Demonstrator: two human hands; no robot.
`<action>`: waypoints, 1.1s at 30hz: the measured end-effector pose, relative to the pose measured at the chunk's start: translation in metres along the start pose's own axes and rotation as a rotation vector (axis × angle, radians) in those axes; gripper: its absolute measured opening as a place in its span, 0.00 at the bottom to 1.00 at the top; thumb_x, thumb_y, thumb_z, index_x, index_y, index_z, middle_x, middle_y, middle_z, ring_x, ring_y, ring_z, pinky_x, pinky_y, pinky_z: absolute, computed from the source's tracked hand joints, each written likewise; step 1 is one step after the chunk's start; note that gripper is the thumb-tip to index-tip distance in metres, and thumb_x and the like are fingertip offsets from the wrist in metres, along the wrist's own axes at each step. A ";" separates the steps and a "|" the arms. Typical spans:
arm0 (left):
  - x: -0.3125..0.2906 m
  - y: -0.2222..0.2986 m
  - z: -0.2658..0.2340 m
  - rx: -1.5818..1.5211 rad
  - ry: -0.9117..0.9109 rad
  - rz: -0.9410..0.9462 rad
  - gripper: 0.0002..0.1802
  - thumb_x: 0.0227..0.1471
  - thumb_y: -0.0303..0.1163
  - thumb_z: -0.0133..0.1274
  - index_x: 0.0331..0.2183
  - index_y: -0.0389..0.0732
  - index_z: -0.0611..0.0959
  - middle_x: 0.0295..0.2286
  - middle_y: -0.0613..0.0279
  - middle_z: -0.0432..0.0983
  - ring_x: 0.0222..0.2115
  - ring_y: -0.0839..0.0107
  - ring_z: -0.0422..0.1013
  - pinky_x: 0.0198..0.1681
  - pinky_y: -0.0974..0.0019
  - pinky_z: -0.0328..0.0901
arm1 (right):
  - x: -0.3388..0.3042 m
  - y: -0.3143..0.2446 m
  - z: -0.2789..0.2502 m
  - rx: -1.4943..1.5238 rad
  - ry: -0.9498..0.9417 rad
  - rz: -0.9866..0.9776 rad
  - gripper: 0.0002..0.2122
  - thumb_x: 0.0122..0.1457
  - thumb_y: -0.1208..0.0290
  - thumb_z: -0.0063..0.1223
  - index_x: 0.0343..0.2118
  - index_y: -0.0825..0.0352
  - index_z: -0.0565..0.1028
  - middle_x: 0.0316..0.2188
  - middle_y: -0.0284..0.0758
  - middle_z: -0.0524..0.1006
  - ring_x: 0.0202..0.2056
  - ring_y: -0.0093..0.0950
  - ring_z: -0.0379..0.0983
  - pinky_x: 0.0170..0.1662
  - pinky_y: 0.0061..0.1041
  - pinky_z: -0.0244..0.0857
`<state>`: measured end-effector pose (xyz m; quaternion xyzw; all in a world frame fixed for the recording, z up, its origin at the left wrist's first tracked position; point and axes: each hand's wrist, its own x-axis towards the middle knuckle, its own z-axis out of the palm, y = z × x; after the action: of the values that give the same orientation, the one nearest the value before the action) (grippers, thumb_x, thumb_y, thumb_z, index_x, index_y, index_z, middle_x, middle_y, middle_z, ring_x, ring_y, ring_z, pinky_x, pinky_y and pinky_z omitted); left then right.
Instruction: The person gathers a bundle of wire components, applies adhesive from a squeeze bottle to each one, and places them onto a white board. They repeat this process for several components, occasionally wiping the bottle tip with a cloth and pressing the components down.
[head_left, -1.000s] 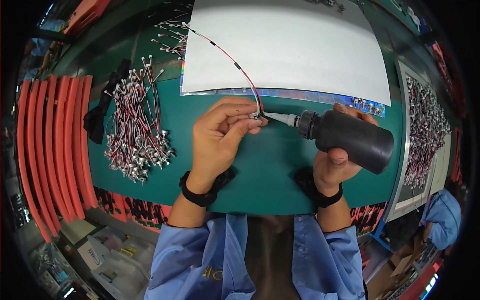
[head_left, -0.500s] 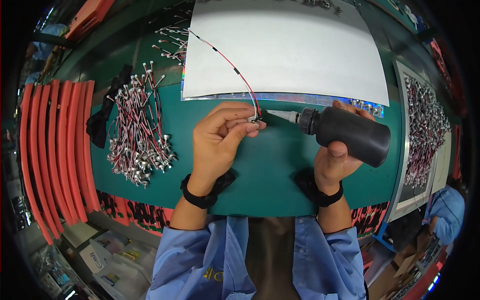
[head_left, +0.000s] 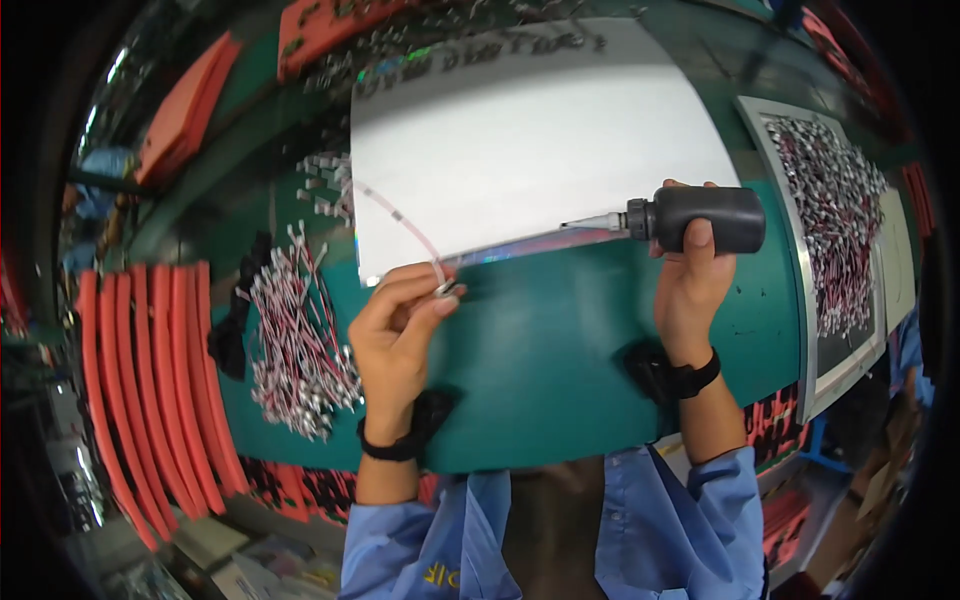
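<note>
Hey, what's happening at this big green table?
A person in blue sleeves pinches a small wired part in the left hand. The right hand grips a dark bottle, its thin nozzle pointing left but not touching the part. A pile of wired pieces lies left on the green table; more fill a framed tray on the right.
</note>
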<state>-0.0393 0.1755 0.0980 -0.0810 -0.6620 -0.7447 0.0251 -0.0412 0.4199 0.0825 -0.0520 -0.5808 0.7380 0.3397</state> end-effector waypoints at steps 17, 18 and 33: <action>0.295 -0.035 0.197 0.654 -0.416 0.095 0.12 0.37 0.34 0.58 0.29 0.41 0.82 0.25 0.61 0.77 0.27 0.75 0.71 0.32 0.73 0.63 | 0.065 -0.001 -0.110 0.116 0.312 0.144 0.17 0.56 0.59 0.45 0.33 0.73 0.69 0.21 0.30 0.68 0.20 0.18 0.61 0.24 0.16 0.56; 0.305 -0.044 0.221 0.875 -0.361 0.206 0.11 0.37 0.35 0.58 0.27 0.43 0.83 0.25 0.59 0.77 0.27 0.70 0.72 0.33 0.71 0.64 | 0.066 0.001 -0.115 0.111 0.330 0.141 0.17 0.56 0.59 0.45 0.33 0.73 0.69 0.21 0.30 0.68 0.20 0.18 0.61 0.24 0.16 0.56; 0.343 -0.120 0.262 1.312 -0.284 0.221 0.09 0.36 0.37 0.55 0.23 0.44 0.83 0.26 0.53 0.76 0.29 0.54 0.72 0.37 0.60 0.66 | 0.072 0.004 -0.127 0.175 0.362 0.208 0.18 0.56 0.60 0.45 0.43 0.69 0.63 0.34 0.37 0.70 0.22 0.18 0.61 0.23 0.17 0.55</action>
<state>-0.3714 0.4733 0.0622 -0.2131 -0.9614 -0.1641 0.0579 -0.0382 0.5643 0.0612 -0.2133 -0.4355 0.7954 0.3636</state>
